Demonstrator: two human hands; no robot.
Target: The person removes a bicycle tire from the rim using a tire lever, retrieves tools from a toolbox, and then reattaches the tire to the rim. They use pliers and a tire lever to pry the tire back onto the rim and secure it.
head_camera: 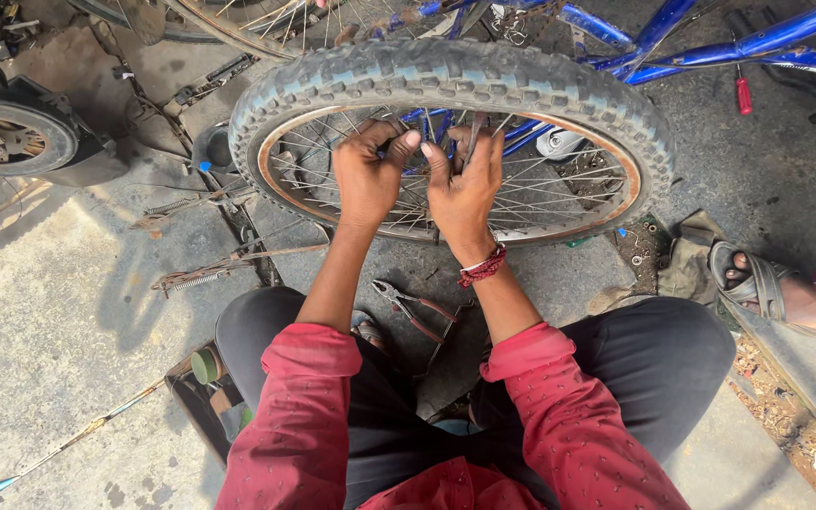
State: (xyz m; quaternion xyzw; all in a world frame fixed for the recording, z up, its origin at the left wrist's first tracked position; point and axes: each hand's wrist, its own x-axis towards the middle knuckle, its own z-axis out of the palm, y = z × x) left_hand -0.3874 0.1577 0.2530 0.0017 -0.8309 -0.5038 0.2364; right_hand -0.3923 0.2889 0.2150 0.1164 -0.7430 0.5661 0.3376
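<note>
Head view: both hands work at the hub of a bicycle wheel (455, 80) standing upright at twelve o'clock. The left hand (367, 175) pinches the spokes, the right hand (465, 184) is clamped on a metal tool (473, 132). Next likely calls for steady turning. Its knobby tyre looks worn, its rim rusty; pliers (413, 307) lie on the floor at six o'clock.

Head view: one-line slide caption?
Both hands, left hand and right hand, work the spokes of a knobby-tyred bicycle wheel.

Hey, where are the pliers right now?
In the head view, the pliers lie on the concrete floor between the person's knees, just below the bicycle wheel and under the right hand, untouched by either hand.
</note>
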